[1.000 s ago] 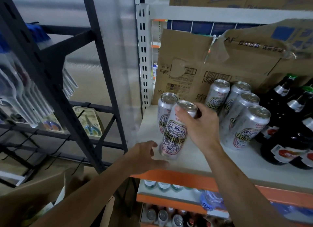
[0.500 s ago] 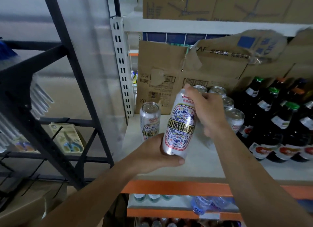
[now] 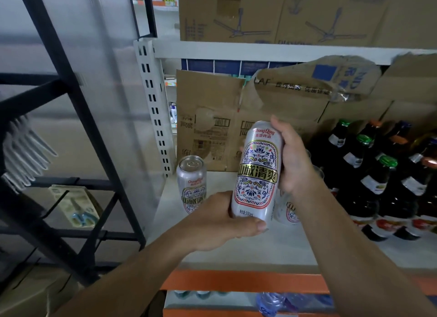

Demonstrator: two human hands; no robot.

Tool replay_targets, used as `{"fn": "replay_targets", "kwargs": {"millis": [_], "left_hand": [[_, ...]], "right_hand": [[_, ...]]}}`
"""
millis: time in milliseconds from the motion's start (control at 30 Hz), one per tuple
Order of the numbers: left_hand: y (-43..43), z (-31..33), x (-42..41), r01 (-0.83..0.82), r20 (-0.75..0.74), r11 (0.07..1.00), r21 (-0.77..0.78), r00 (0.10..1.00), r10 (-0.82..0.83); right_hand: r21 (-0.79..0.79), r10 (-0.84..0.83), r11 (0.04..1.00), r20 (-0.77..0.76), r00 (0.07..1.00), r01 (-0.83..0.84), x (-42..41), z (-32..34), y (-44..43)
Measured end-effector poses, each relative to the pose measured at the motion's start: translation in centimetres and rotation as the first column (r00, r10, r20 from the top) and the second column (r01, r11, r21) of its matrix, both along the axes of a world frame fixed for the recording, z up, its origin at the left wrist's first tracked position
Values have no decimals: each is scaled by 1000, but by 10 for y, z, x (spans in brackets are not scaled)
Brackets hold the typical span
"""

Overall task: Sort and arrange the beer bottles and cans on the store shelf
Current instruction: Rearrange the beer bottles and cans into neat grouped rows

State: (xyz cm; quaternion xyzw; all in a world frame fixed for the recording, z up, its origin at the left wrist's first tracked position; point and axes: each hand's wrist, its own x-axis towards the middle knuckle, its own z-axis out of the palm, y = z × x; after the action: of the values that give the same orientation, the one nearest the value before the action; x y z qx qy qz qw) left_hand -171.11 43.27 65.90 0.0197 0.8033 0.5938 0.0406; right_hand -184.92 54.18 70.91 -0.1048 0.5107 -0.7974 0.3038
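A tall silver beer can (image 3: 257, 172) with a blue and red pattern is held upright above the white shelf (image 3: 272, 248). My right hand (image 3: 293, 156) grips its upper right side. My left hand (image 3: 220, 222) cups its bottom, thumb across the front. A second matching can (image 3: 191, 183) stands on the shelf at the left. More cans (image 3: 289, 210) are mostly hidden behind my right wrist. Dark beer bottles (image 3: 378, 174) with green and orange caps fill the shelf's right side.
Torn cardboard boxes (image 3: 236, 118) stand at the back of the shelf, more boxes on the shelf above. A white perforated upright (image 3: 153, 104) bounds the left end. A black metal rack (image 3: 71, 127) with hanging goods stands further left. Water bottles (image 3: 269, 302) lie on the lower shelf.
The can was lifted off the shelf by my right hand and raised upright. My left hand came up from the shelf edge and now holds its bottom. The view shifted left.
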Motion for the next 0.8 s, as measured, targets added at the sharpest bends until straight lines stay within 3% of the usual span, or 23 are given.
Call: {"fn": "replay_targets", "kwargs": {"millis": [167,300,567,700,800], "left_hand": [[11,9,-6,-148,-91,955,-256,988,128],[14,10,-11,-266,-144,874,-407,963,227],[18,7,-17,-230,-120,919,-320,972,202],[16,1,-23,-227,-115,923,-311,973,200],[12,-9,-31,-240,-114,890,-387,971,212]], "right_hand": [[12,4,1000,30,1000,-4,-11,5,1],[144,-10,990,-22,1000,13,-20,10,2],[397,55,917,-210,976,34,-28,20,9],[560,206,823,-454,867,98,-38,27,22],[640,342,763,-516,785,88,-45,35,32]]}}
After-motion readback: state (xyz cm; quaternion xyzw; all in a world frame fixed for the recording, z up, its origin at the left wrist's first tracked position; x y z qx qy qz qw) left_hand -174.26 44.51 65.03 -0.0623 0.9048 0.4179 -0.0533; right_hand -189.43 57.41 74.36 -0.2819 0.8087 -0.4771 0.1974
